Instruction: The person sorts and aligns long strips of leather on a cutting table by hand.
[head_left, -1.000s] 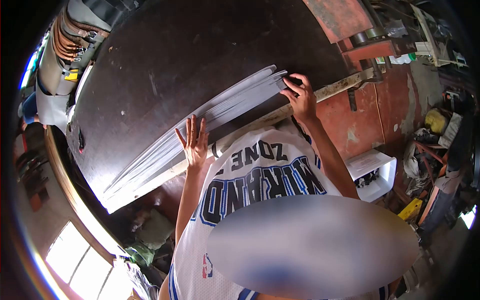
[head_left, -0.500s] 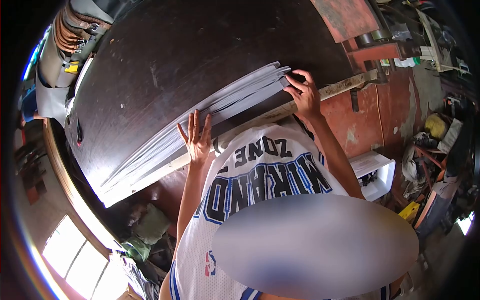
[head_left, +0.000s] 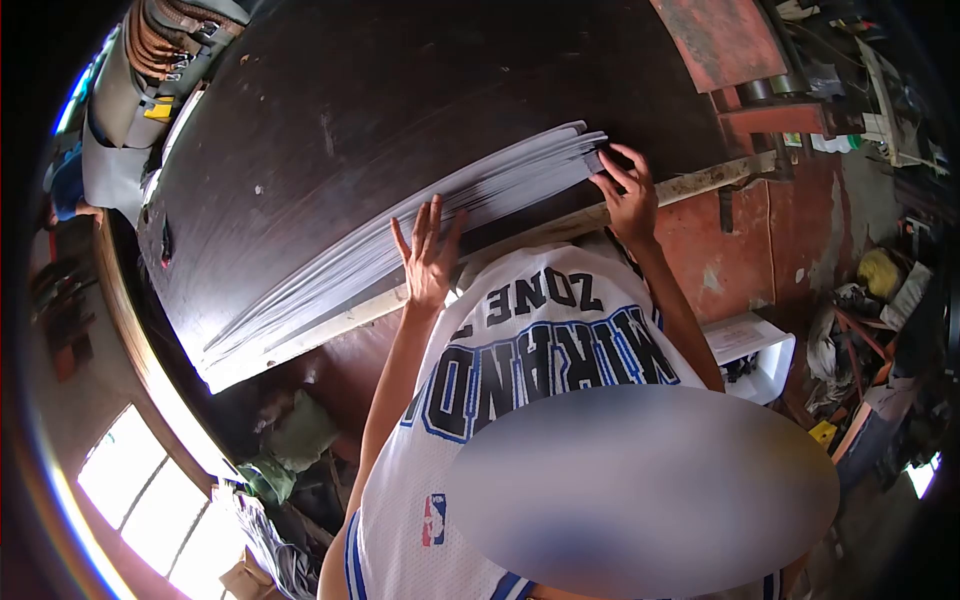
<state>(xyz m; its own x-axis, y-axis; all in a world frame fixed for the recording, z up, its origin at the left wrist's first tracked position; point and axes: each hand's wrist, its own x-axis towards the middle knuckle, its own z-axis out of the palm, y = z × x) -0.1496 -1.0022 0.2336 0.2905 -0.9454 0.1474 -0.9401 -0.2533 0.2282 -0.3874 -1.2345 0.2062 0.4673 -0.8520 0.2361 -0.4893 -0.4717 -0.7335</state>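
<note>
A long bundle of thin grey strips (head_left: 340,258) lies slantwise along the near edge of the dark table (head_left: 400,90). The strips fan out a little along their length and come together at the left tip. My left hand (head_left: 427,262) rests on the middle of the bundle, palm down, with its fingers spread. At the right end, my right hand (head_left: 630,195) pinches a small dark block (head_left: 593,162) between thumb and fingers, against the strip ends.
Brown belts (head_left: 155,45) with buckles hang over a grey roll at the upper left. A red metal frame (head_left: 765,122) stands at the table's right. Below it is a white container (head_left: 770,365). Clutter lies at far right, and a person's arm shows at the left edge.
The view has shifted slightly, moving the table and hands rightward in the picture. Both hands stay at much the same parts of the bundle, and the right hand keeps its pinch.
</note>
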